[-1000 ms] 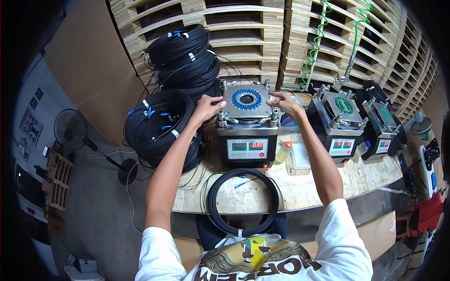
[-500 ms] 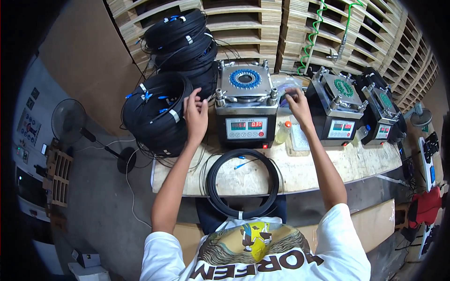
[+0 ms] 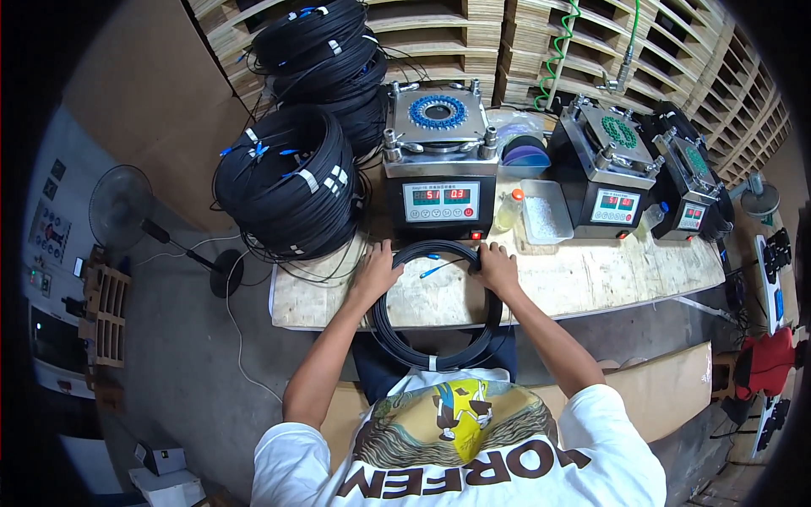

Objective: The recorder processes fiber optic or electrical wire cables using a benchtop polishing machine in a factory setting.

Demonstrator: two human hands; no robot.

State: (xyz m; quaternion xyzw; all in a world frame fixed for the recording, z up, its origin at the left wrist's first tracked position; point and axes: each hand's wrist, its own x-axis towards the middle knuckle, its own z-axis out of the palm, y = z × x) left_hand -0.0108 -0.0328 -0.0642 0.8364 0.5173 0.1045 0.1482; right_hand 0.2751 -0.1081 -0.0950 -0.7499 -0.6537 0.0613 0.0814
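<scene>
A coil of black cable (image 3: 399, 351) hangs over the table's front edge, its lower side by my lap and a white tie round it. Blue connectors (image 3: 429, 272) show inside its upper part. My left hand (image 3: 379, 272) is closed round the coil's upper left side. On its upper right side my right hand (image 3: 497, 269) grips it too, the fingertips partly hidden. Just beyond the coil stands a black machine (image 3: 438, 205) with a red-digit display. Its steel top plate (image 3: 407, 133) carries a ring of blue connector holders (image 3: 438, 111).
Stacked black cable coils (image 3: 291, 207) rise at the left. Right of the machine are a bottle with an orange cap (image 3: 508, 213), a clear tray of white bits (image 3: 545, 211) and purple discs (image 3: 525, 156). Two similar machines (image 3: 612, 182) stand farther right. A fan (image 3: 122, 203) is at far left.
Both hands have come down and inward from either side of the machine's top onto the cable coil, and have closed on it. The purple discs now show where my right hand was.
</scene>
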